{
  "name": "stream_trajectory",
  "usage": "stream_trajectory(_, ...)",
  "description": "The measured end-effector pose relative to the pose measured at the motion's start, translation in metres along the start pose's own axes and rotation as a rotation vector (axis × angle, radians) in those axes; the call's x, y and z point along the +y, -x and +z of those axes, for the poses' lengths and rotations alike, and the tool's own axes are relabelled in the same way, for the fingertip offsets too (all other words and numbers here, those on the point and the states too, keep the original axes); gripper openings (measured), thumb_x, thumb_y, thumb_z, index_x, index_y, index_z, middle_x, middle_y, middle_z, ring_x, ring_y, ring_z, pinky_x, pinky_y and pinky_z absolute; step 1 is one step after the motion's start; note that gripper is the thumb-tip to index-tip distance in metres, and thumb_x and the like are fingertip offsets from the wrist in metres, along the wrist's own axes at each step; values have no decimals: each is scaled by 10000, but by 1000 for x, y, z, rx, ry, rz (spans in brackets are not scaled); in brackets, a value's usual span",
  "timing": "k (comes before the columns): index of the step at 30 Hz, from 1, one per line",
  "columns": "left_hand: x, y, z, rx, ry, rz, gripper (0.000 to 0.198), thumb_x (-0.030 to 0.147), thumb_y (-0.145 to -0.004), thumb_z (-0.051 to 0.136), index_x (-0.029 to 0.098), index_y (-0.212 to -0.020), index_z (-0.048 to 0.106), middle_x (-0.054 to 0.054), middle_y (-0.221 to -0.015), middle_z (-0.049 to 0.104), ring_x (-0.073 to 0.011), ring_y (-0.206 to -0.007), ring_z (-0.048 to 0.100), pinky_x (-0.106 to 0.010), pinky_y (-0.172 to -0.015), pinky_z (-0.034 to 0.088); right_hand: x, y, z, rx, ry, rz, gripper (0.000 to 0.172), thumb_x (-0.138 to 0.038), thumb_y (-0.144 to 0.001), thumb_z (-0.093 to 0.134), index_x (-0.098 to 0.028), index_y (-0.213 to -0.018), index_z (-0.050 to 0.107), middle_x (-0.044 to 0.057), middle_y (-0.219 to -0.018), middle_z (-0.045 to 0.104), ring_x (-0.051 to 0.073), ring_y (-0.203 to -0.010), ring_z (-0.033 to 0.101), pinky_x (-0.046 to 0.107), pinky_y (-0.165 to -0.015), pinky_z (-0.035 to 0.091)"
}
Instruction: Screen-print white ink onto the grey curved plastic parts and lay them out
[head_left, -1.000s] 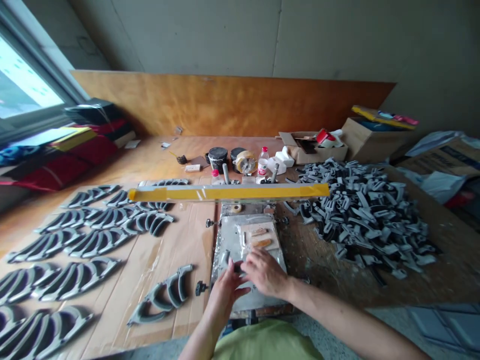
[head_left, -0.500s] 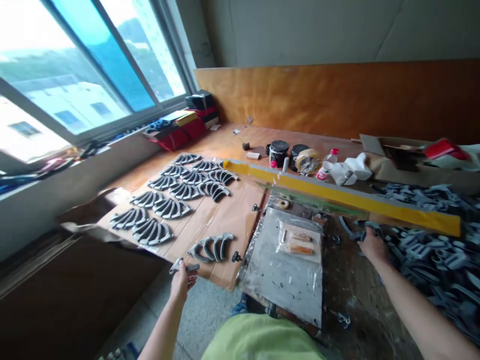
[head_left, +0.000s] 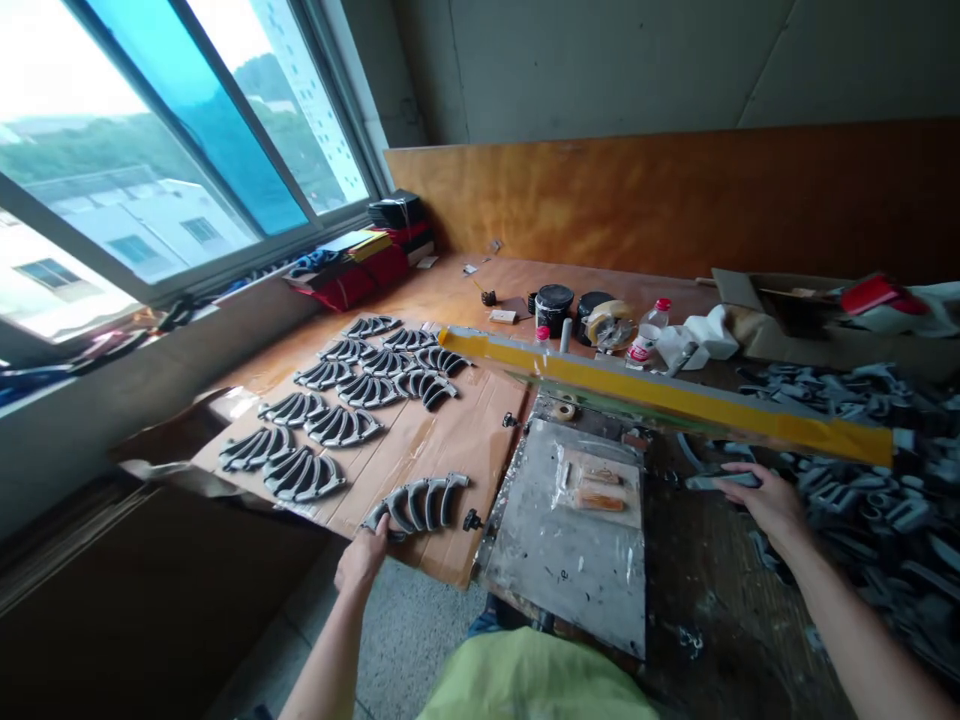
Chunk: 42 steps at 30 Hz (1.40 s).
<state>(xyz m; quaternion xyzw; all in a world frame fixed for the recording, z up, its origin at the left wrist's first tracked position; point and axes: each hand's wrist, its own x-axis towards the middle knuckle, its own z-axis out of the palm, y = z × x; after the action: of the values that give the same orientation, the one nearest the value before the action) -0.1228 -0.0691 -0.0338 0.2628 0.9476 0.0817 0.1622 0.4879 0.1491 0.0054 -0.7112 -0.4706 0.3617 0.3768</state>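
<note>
My left hand (head_left: 361,558) is at the near edge of the cardboard sheet (head_left: 442,440), closed on a curved grey handle-like part (head_left: 391,537) at the left end of a short fanned row. The other curved parts (head_left: 429,503) of that row lie side by side to its right. Over the dark bench, my right hand (head_left: 776,510) pinches another grey handle-like part (head_left: 721,482) between thumb and fingers, held roughly level. Close by it, a big heap of loose grey parts (head_left: 892,510) covers the right side.
Several finished-looking fans of curved parts (head_left: 304,472) lie farther back on the cardboard. A stained grey plate (head_left: 562,570) carries a bagged item (head_left: 600,490). Behind it runs a long yellow-faced strip (head_left: 660,385), with black tubs (head_left: 553,308) and a bottle (head_left: 649,335) beyond.
My left hand has brought its part onto the cardboard, against the left end of the short row. My right hand has lifted a grey part from beside the heap.
</note>
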Motion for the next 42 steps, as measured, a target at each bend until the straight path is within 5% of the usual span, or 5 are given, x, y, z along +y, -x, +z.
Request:
stream_trajectory(9,72,63,48,271,-192,436,431,537,-908,445,198,-1038,675,-122,-1047,631,-303,-1016,566,-401,-799,431,-13,67,25,-25,2,-58,483,-507,-549,778,-169,-889,715,62,-685,724,262,-673,692,309,-581,492)
stream_trajectory(18,70,64,61,299,-170,397,273,431,-882,515,208,-863,672,-100,-1190,597,-279,-1084,536,-422,-932,369,-27,83,32,-63,-47,-95,474,-523,-508,793,-174,-821,721,60,-673,720,237,-642,674,288,-552,502)
stream_trajectory(28,66,64,78,327,-57,118,558,577,-817,553,194,-1219,615,-175,-1436,471,-400,-1300,394,-590,-1001,322,-50,96,60,-222,-81,-94,437,-502,-483,803,-193,-782,725,59,-756,740,224,-698,666,296,-636,531)
stream_trajectory(34,52,24,60,228,-92,418,508,494,-760,651,164,-1145,671,-166,-1320,592,-382,-1287,448,-487,-1067,357,-42,101,69,-217,-98,-47,447,-497,-471,814,-205,-801,739,61,-743,745,248,-700,688,293,-604,559)
stream_trajectory(42,86,-113,17,107,-96,814,454,438,-692,750,238,-1094,679,-97,-1265,638,-277,-1249,519,-409,-1128,318,-45,126,60,-66,-111,52,441,-528,-403,807,-239,-730,746,68,-741,753,308,-760,713,340,-643,597)
